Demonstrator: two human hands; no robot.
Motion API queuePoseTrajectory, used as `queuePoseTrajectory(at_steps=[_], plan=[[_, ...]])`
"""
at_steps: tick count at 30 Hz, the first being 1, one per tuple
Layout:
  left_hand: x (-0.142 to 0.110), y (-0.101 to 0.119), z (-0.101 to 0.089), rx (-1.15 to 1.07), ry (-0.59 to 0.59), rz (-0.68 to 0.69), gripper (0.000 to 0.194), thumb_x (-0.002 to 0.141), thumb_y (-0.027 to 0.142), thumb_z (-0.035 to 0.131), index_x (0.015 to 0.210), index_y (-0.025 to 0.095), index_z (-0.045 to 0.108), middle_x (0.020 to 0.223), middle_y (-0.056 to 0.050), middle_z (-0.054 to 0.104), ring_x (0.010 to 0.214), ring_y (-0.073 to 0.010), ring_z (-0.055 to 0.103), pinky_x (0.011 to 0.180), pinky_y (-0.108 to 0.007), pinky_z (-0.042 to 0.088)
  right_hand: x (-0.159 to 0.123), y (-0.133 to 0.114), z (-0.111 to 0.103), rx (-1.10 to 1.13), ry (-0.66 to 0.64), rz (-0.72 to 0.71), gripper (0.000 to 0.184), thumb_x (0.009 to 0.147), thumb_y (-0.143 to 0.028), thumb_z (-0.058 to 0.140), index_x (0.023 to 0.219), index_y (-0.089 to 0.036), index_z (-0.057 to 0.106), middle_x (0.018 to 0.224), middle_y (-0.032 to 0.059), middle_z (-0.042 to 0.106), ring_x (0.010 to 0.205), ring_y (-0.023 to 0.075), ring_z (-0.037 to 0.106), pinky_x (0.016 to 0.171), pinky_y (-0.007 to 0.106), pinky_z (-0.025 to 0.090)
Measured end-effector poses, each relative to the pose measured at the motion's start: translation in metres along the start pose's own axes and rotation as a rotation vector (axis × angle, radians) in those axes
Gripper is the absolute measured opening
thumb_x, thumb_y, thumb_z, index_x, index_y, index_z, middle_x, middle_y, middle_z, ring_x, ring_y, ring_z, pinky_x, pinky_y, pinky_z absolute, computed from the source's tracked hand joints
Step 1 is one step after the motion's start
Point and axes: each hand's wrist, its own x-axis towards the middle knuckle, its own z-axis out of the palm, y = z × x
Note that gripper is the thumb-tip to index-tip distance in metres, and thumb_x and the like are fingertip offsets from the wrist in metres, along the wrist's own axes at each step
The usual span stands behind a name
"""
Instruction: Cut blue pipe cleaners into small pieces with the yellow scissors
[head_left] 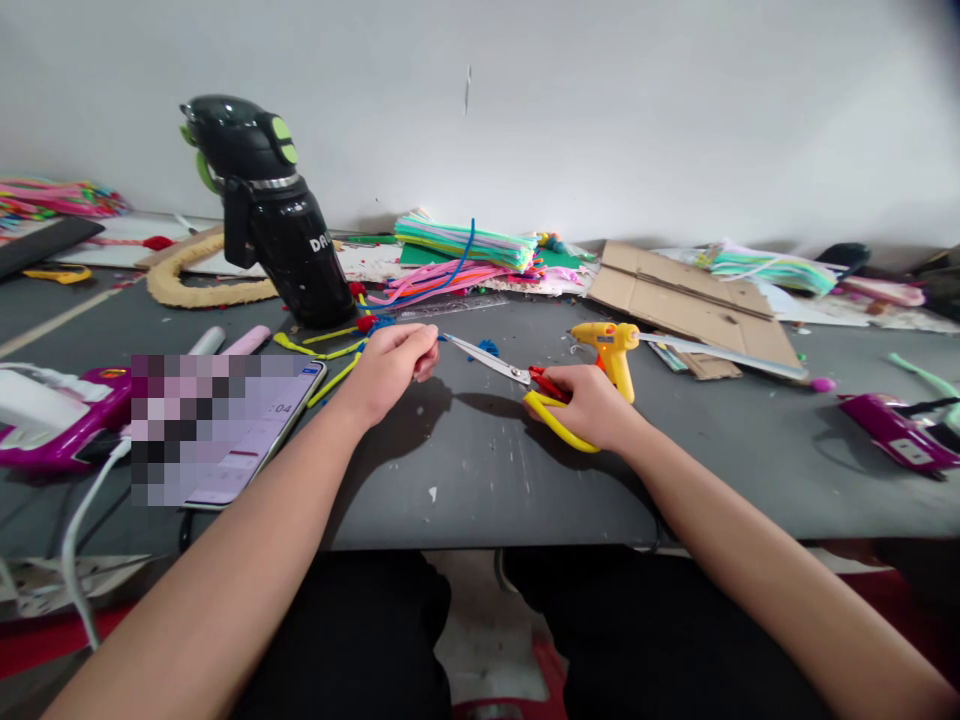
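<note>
Scissors (491,369), clasped in our right hand (592,400) inside the tabletop's near edge (480,536), could nick our curled left hand (394,365), contents unclear, if either slips.

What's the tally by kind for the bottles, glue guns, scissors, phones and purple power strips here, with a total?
Black bottle with green parts: 1
Yellow plastic glue gun: 1
Metal scissors with red and yellow handles, in the right hand: 1
Phone with lit screen: 1
Purple plastic power strips: 2
Total: 6
</note>
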Motion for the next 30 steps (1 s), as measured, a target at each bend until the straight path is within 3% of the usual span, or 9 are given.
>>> queuePoseTrajectory(at_steps=[11, 23, 26, 30], plan=[[0.000, 0.000, 0.000, -0.006, 0.003, 0.000, 0.036, 0.092, 0.036, 0.052, 0.061, 0.017, 0.048, 0.057, 0.001, 0.041, 0.055, -0.0103, 0.040, 0.057, -0.028, 0.032, 0.002, 0.002, 0.001, 0.019, 0.042, 0.003, 0.038, 0.075, -0.043, 0.064, 0.058, -0.019, 0.041, 0.057, -0.0038, 0.036, 0.058, 0.0099, 0.029, 0.055, 0.027, 0.023], [0.003, -0.001, -0.001, 0.033, 0.041, 0.004, 0.034, 0.091, 0.038, 0.052, 0.063, 0.018, 0.047, 0.057, 0.001, 0.041, 0.055, -0.0113, 0.040, 0.056, -0.027, 0.033, -0.001, -0.004, -0.001, 0.012, 0.006, 0.036, 0.040, 0.075, -0.048, 0.065, 0.060, -0.020, 0.040, 0.058, -0.0037, 0.041, 0.058, 0.0097, 0.030, 0.054, 0.027, 0.023], [-0.001, 0.005, -0.009, 0.163, 0.144, 0.011, 0.035, 0.090, 0.040, 0.052, 0.063, 0.018, 0.046, 0.057, 0.001, 0.040, 0.055, -0.0112, 0.038, 0.054, -0.027, 0.030, 0.000, -0.003, 0.000, 0.023, 0.019, 0.031, 0.039, 0.075, -0.048, 0.064, 0.060, -0.020, 0.041, 0.058, -0.0035, 0.042, 0.057, 0.0096, 0.030, 0.055, 0.027, 0.023], [-0.017, 0.015, -0.028, 0.484, 0.395, -0.011, 0.031, 0.086, 0.038, 0.053, 0.062, 0.019, 0.049, 0.053, 0.002, 0.036, 0.053, -0.0118, 0.034, 0.052, -0.028, 0.025, 0.000, -0.004, -0.001, 0.031, 0.023, 0.035, 0.038, 0.074, -0.048, 0.064, 0.060, -0.020, 0.042, 0.058, -0.0037, 0.041, 0.058, 0.0099, 0.030, 0.055, 0.027, 0.023]])
